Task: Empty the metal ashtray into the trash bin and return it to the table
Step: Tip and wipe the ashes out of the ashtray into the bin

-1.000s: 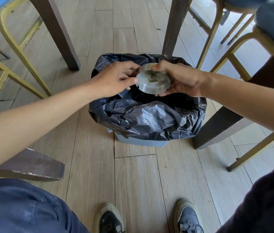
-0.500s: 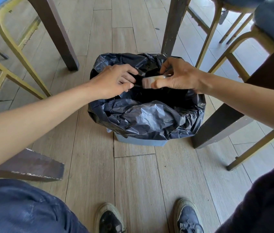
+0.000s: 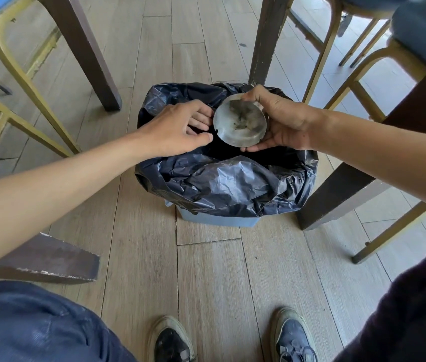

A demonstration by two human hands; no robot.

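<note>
A person looks down at a trash bin (image 3: 217,220) standing on a pale wooden plank floor (image 3: 206,278), in the middle of the frame. The bin is light blue and lined with a crumpled black plastic bag (image 3: 227,184) that spills over its rim.

Above the bin's dark opening, just right of centre in the upper half of the frame, the right hand (image 3: 285,121) holds a round metal ashtray (image 3: 240,124). Its grip is clamped on the ashtray's right edge, fingers over the top rim and thumb under the lower rim. The ashtray is tipped up on edge, so its hollow faces toward the camera and a little to the left; grey ash smears cling to the inside. Being round, it has no long axis.

The left hand (image 3: 177,129) reaches in from the left, palm down, fingers loosely curled and apart, fingertips at or just beside the ashtray's left rim; contact cannot be told.

Dark wooden legs (image 3: 86,53) stand at the upper left and upper centre, with yellow metal chair frames (image 3: 23,82) on both sides. Two shoes (image 3: 172,340) show at the bottom edge
</note>
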